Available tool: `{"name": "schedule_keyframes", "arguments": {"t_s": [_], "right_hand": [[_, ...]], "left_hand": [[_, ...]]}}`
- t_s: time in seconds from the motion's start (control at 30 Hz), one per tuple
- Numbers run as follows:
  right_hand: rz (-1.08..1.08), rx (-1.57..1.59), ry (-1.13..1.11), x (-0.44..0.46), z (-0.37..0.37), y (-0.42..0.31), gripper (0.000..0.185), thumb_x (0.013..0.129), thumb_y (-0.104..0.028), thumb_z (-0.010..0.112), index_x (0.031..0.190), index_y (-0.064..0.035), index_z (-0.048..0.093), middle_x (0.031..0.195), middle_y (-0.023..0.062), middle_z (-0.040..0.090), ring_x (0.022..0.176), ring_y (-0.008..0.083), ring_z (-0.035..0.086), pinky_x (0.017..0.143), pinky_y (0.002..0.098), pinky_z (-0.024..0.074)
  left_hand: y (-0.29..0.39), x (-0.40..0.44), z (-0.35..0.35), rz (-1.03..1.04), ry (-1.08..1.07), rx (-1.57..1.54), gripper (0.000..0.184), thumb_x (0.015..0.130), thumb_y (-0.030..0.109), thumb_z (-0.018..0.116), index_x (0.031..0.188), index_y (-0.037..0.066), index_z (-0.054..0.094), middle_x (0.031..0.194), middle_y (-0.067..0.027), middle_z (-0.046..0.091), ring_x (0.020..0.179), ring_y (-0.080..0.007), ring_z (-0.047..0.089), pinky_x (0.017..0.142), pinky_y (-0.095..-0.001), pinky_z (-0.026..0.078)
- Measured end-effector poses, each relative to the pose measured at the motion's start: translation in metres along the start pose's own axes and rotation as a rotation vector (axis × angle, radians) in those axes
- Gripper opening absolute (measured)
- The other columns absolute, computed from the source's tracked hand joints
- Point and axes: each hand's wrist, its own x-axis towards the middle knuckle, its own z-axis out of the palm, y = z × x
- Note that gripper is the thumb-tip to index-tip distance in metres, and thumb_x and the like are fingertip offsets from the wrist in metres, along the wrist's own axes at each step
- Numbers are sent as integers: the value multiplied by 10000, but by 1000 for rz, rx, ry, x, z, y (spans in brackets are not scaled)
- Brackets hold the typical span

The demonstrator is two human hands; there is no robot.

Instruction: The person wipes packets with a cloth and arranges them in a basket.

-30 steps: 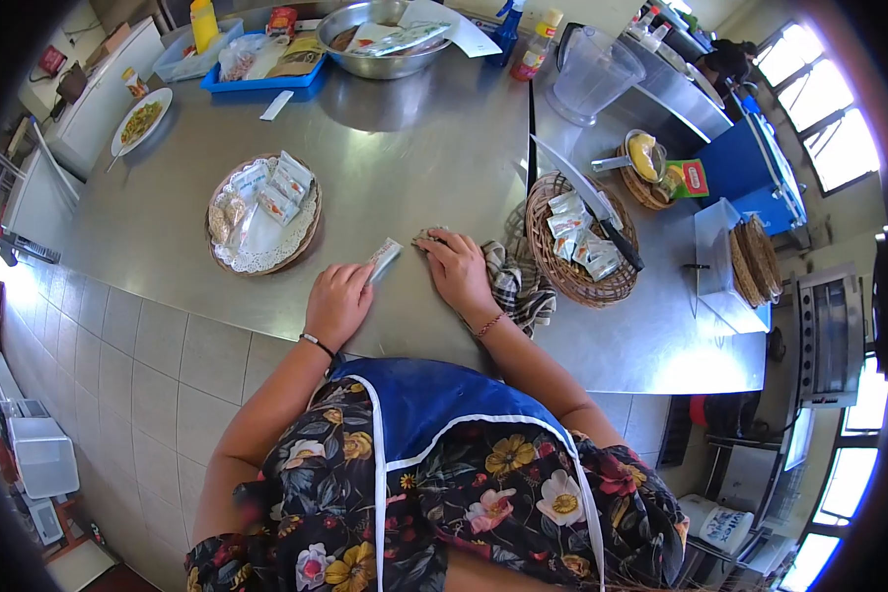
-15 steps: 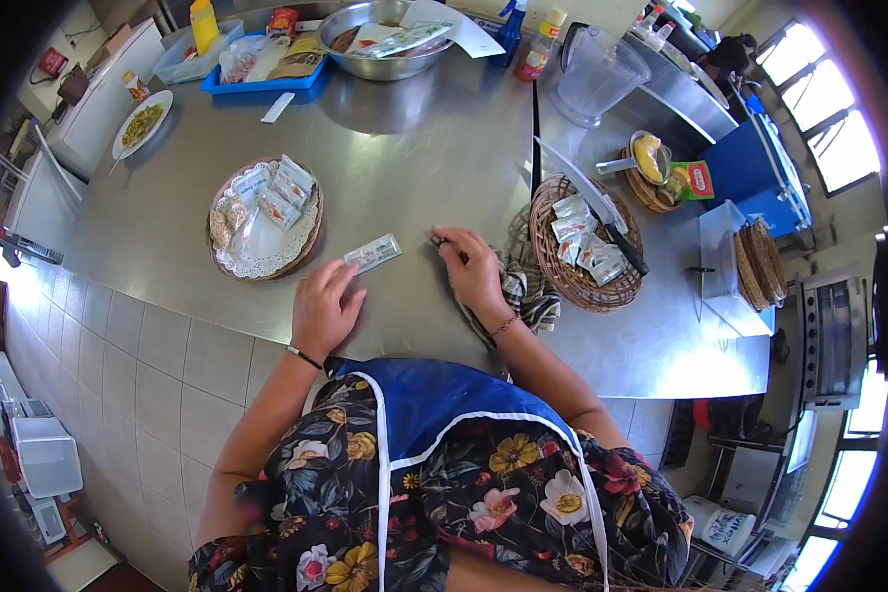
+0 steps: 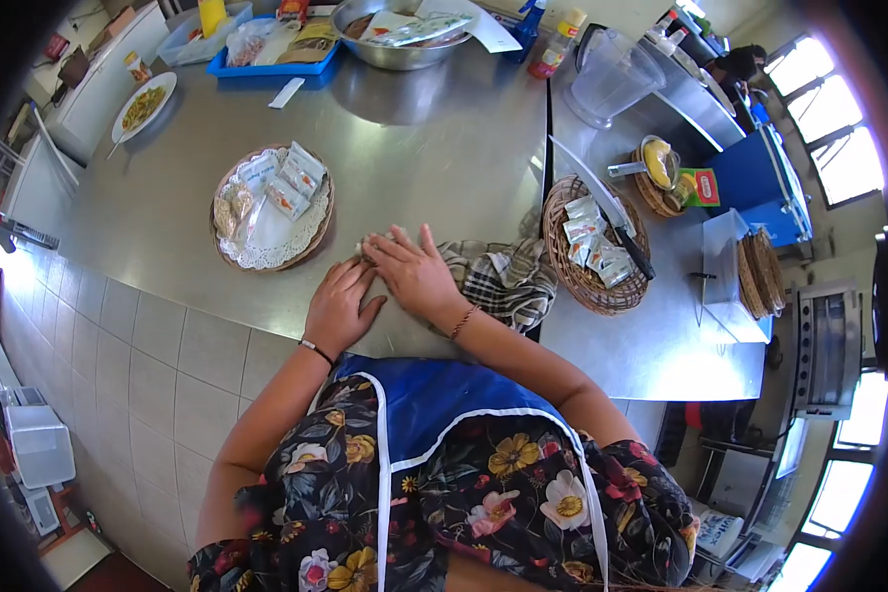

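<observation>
My left hand (image 3: 340,304) lies on the steel table near its front edge, fingers extended towards the right hand. My right hand (image 3: 414,273) rests palm down with its fingers spread, its fingertips meeting those of the left. Under the right hand is part of a checkered cloth (image 3: 503,281), which trails away to the right. The sachet seen earlier is hidden, apparently beneath the hands. Behind the left hand stands a doily-lined basket (image 3: 271,247) with white sachets (image 3: 291,187) and small brown packets (image 3: 232,212). Right of the cloth is a wicker basket (image 3: 607,296) of sachets (image 3: 587,232).
A knife (image 3: 602,202) lies across the right basket. Farther back are a metal bowl (image 3: 405,57), a blue tray (image 3: 276,69), a plate of food (image 3: 145,107), a spray bottle (image 3: 526,32) and a clear jug (image 3: 614,84). A plastic bin (image 3: 725,247) stands right.
My right hand has moved left to meet my left hand, pulling the checkered cloth along. The sachet by the left fingers is now covered. The view has shifted slightly.
</observation>
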Motion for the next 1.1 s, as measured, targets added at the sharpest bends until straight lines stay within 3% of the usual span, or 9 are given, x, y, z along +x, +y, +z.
{"name": "schedule_keyframes", "arguments": {"t_s": [0.2,0.23,0.37,0.47,0.5,0.7,0.8,1.0,1.1], "right_hand": [[259,8,0,-2,-3,34,419,935,-166,533,1354,-148,555,1419,45,536,1334,286,473,1113,603,276],[268,52,56,-1,-5,44,416,923,-98,541,1337,-126,569,1351,90,588,1276,307,531,1080,578,340],[382,550,34,11,-21,39,355,934,-137,529,1280,-104,606,1338,135,586,1256,298,544,1085,480,378],[-19,189,7,11,9,6,347,933,-151,523,1265,-104,616,1334,112,593,1267,296,537,1090,488,373],[-44,201,105,7,7,-3,366,920,-158,524,1273,-115,613,1334,87,598,1275,295,532,1095,488,371],[122,137,53,9,-11,40,344,900,-103,548,1231,-100,643,1317,101,612,1253,311,553,1069,492,401],[290,448,24,14,-19,40,329,892,-85,550,1201,-95,660,1289,109,630,1239,306,565,1069,483,405],[-6,241,57,1,-5,-6,380,872,-93,545,1243,-107,628,1348,81,592,1282,264,527,1085,462,389],[138,175,16,-3,-11,20,410,878,-90,529,1278,-120,615,1368,78,580,1298,253,514,1083,473,383]], "left_hand": [[-2,-2,2,-18,-6,-4,500,828,289,694,1237,12,617,1294,-132,611,1252,-325,525,1097,-435,383],[-1,-3,1,-23,-7,-6,500,828,288,695,1239,13,617,1297,-134,609,1254,-325,524,1099,-436,381],[-1,-2,-1,-26,-15,-9,499,825,282,698,1237,13,618,1294,-138,610,1254,-325,524,1098,-441,381],[-2,-2,0,-21,-16,-3,495,820,275,701,1231,10,621,1274,-140,617,1247,-324,525,1089,-443,389],[-2,-2,0,-17,-20,1,494,819,272,702,1230,10,621,1267,-142,620,1245,-324,526,1085,-444,392],[2,1,-3,-15,-3,-15,484,812,257,704,1221,9,625,1250,-148,622,1228,-330,529,1061,-435,416],[-2,-2,1,-17,-14,-11,504,826,282,690,1248,19,608,1283,-125,610,1243,-307,522,1102,-439,375],[0,-1,-3,-52,-63,-21,495,831,282,686,1248,27,610,1294,-127,607,1248,-305,520,1100,-437,376],[1,-2,-1,-44,-27,0,494,835,291,683,1245,24,613,1295,-133,605,1251,-307,518,1100,-436,375]]}}
